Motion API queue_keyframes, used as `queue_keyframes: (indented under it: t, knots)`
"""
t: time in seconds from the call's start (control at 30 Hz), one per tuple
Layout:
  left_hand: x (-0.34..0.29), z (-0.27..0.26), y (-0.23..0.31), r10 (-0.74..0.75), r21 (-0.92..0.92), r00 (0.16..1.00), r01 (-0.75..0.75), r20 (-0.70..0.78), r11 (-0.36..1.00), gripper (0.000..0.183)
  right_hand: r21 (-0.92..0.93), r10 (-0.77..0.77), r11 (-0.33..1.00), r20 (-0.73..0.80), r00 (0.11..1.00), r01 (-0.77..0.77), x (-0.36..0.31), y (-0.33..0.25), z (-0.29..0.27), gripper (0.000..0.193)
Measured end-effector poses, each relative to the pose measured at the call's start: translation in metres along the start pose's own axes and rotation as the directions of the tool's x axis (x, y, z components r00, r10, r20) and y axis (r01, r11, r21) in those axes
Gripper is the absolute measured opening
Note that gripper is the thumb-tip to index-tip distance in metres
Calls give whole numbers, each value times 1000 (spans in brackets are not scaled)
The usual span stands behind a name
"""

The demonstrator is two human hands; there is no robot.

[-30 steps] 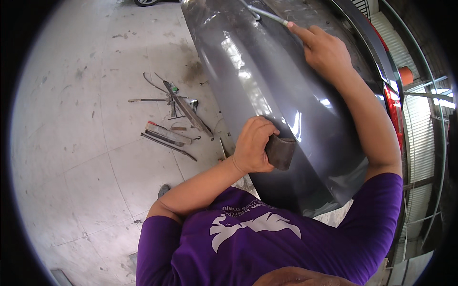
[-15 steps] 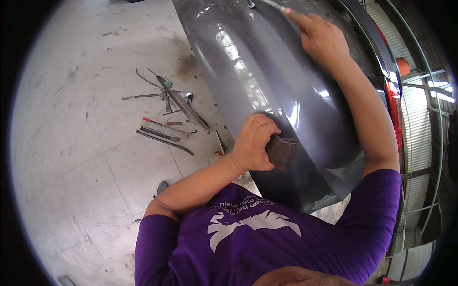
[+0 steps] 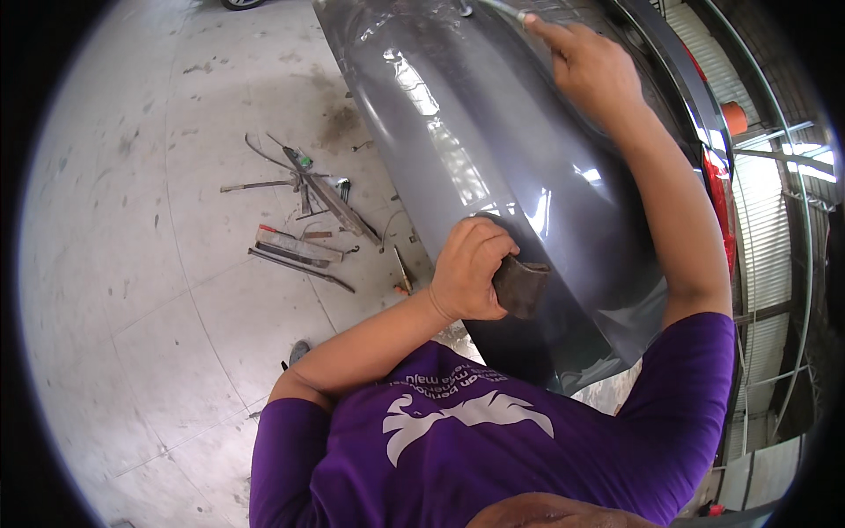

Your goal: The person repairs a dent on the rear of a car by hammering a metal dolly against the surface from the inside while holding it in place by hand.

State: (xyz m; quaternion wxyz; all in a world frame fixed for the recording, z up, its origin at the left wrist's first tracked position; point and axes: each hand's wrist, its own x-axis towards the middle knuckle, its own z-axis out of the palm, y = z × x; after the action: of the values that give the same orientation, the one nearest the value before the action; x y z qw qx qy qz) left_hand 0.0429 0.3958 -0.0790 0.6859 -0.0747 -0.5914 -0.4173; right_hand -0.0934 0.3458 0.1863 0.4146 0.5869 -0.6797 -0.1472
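gripping left hand (image 3: pixel 475 268): the dark block (image 3: pixel 521 290) is held in curled fingers, over the near end of the grey panel (image 3: pixel 493 141)
right hand (image 3: pixel 598 75): the metal-shafted tool (image 3: pixel 506 9) is gripped, index finger extended, over the far end
change: tool and right hand are seen nearer the top edge than a second ago; neither grip is loosened

Over one panel (image 3: pixel 493 141) (grey): one left hand (image 3: pixel 475 271); one right hand (image 3: pixel 598 75); one block (image 3: pixel 521 290); one tool (image 3: pixel 503 9); left of the panel, one wheel (image 3: pixel 243 3).
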Motion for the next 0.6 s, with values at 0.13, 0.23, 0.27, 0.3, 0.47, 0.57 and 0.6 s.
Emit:
queue_keyframes:
  t: [0.13, 0.23, 0.27, 0.3, 0.47, 0.57, 0.6]
  knots:
    - [-1, 0, -1, 0, -12, 1000, 0, -6, 1000, 56, 66, -63, 995, -102, 993, 70, -7, 4, 3, 43]
    - [-1, 1, 0, 1, -15, 1000, -1, -15, 1000, 55, -29, -99, 995, -58, 993, 97, 2, 4, 10, 43]
    - [0, 0, 0, 4, -7, 1000, -4, -16, 1000, 54, -8, -65, 998, -60, 996, 64, 2, 1, 6, 43]
    - [-1, 0, 0, 4, -12, 1000, -4, -20, 1000, 54, 13, -31, 999, -61, 998, 32, 2, -3, -2, 43]
    - [-1, 0, -1, -1, -19, 1000, 0, -9, 1000, 54, 4, -45, 999, -21, 999, 45, -1, -3, 4, 43]
    - [1, 2, -1, 10, -3, 999, -10, -35, 1000, 54, -18, 1, 1000, -7, 1000, -1, 5, -5, -2, 45]
    - [1, 2, -2, 8, -2, 999, -8, -31, 1000, 54, 11, -30, 999, -14, 999, 30, -1, -3, 1, 46]
